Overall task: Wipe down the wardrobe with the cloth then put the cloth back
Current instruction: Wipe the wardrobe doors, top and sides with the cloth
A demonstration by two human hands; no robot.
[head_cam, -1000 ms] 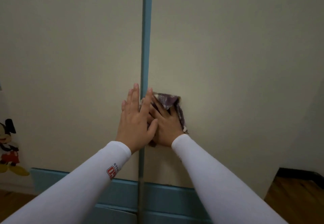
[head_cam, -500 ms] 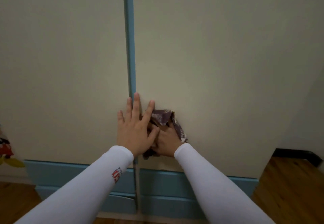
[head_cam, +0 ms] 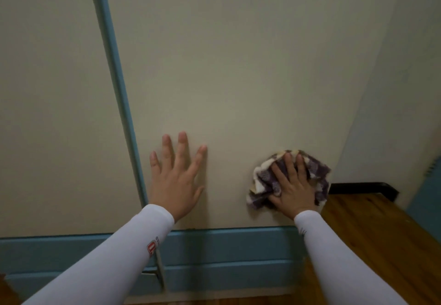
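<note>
view: head, looking forward and down
wardrobe: tall cream flat-panel wardrobe (head_cam: 238,77), two doors fill most of the view
divider: blue vertical strip (head_cam: 114,70) between the doors, leaning in the wide-angle view
base: blue painted plinth (head_cam: 226,247) along the bottom edge of the wardrobe, with a thin grey metal piece (head_cam: 160,269) on it below the divider
left grip: bare left hand (head_cam: 177,180), fingers straight and spread, palm flat on the right door just right of the divider, near the door's bottom edge; holds nothing
right grip: bare right hand (head_cam: 292,187), fingers splayed and nearly straight over the cloth, pressing it on the door; not closed round it
cloth: bunched purple-and-cream patterned towelling cloth (head_cam: 262,180), under the right grip, against the right door at its lower right corner, just above the plinth, folds sticking out on all sides of the hand
gap: the two grips are well apart on the same door
sleeves: white tight sleeves (head_cam: 107,264) on both forearms, red logo (head_cam: 151,248) on the left one
floor: brown wooden floor (head_cam: 370,233) right of the wardrobe
skirting: black skirting strip (head_cam: 362,185) at the foot of the pale wall, beyond the wardrobe's right edge
</note>
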